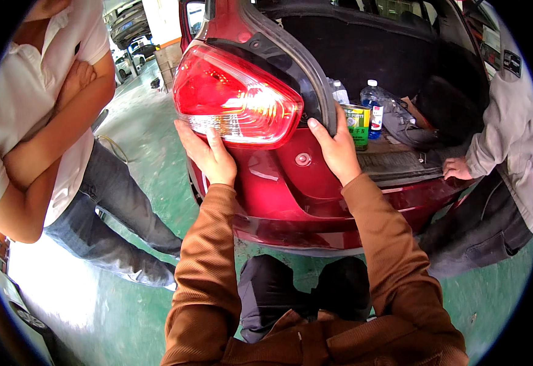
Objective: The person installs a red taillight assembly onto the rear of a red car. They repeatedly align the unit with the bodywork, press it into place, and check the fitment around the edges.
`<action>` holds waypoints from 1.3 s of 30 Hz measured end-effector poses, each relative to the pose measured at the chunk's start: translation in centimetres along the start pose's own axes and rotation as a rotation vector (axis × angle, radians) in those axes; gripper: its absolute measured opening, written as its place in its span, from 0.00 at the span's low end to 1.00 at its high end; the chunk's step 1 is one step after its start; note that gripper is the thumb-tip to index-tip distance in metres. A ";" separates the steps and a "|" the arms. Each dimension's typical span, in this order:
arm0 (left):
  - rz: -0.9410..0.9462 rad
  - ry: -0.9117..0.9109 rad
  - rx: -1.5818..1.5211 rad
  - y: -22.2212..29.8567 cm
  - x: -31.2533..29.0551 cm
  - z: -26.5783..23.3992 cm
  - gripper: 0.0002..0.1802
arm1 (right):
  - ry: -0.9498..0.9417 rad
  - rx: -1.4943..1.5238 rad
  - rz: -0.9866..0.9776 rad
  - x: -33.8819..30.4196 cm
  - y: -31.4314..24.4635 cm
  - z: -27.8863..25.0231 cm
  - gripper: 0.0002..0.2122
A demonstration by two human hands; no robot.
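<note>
A red and clear tail light (239, 91) sits at the left rear corner of a dark red car (266, 177). My left hand (210, 154) cups its lower edge, thumb up on the lens and fingers along the underside. On the right side of the lamp, my right hand (338, 149) wraps round the black rubber seal (315, 67) of the open trunk. Its thumb presses near the lamp's right edge, while the other fingers are mostly hidden behind the seal. Below the lamp, a round fitting (303, 159) shows on the red bodywork.
A green and yellow can (356, 125) and a bottle of blue liquid (374, 110) stand in the trunk. One person with folded arms (59, 122) stands at the left. At the right, another person's hand (457, 168) rests on the trunk sill. The floor (132, 177) is green.
</note>
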State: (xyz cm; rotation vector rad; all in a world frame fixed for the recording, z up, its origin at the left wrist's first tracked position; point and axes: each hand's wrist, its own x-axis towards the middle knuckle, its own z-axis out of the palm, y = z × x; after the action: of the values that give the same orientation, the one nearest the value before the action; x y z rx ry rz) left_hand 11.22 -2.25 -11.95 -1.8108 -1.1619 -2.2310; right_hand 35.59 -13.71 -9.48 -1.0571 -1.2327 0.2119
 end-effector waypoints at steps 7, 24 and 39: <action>-0.020 0.020 0.036 0.2 -0.4 0.3 0.41 | 0.006 -0.014 -0.010 0.1 0.1 -0.4 0.36; 0.039 -0.075 -0.027 -0.1 -1.1 -0.3 0.55 | 0.010 0.020 0.078 0.7 0.5 -0.3 0.35; 0.130 -0.141 -0.023 0.2 -2.4 -0.2 0.57 | 0.013 0.008 0.047 0.9 1.2 -0.7 0.40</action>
State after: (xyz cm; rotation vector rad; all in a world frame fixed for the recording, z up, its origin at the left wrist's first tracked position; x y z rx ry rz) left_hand 11.85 -3.46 -13.91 -2.0185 -1.0102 -2.0848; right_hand 36.98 -12.88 -9.71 -1.0799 -1.1950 0.2452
